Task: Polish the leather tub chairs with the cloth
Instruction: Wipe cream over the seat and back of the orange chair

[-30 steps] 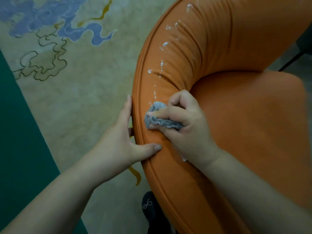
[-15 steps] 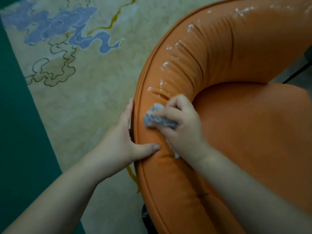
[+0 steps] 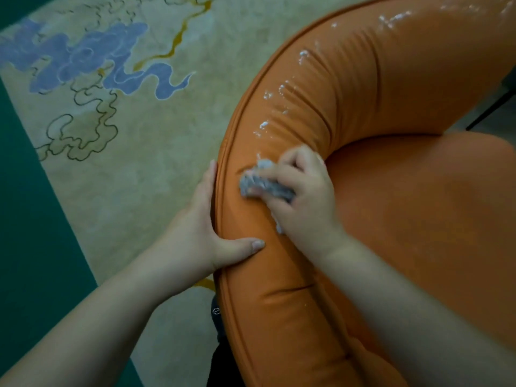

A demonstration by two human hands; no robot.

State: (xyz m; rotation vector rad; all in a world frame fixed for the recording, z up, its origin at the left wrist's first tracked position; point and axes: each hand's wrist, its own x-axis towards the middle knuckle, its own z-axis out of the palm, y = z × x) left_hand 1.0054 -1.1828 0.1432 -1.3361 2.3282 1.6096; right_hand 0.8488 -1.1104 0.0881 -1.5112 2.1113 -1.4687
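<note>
An orange leather tub chair (image 3: 377, 88) fills the right side, its curved padded back arcing from top right to bottom centre. White blobs of polish (image 3: 264, 124) dot the top of the back. My right hand (image 3: 304, 196) is closed on a crumpled grey cloth (image 3: 262, 185) and presses it on the back's top, just below the lowest blobs. My left hand (image 3: 206, 227) braces the chair's outer edge, fingers flat on the outside, thumb lying across the top.
A beige carpet (image 3: 134, 191) with blue cloud shapes and gold lines lies left of the chair, bordered by dark green floor (image 3: 25, 247). My dark shoe (image 3: 216, 314) shows under the chair's edge. A thin dark leg (image 3: 491, 108) stands at right.
My right hand has rubbed the cloth up along the chair back, wiping away the lowest polish blobs. The view has tilted, showing more of the back's top. My left hand has kept its hold.
</note>
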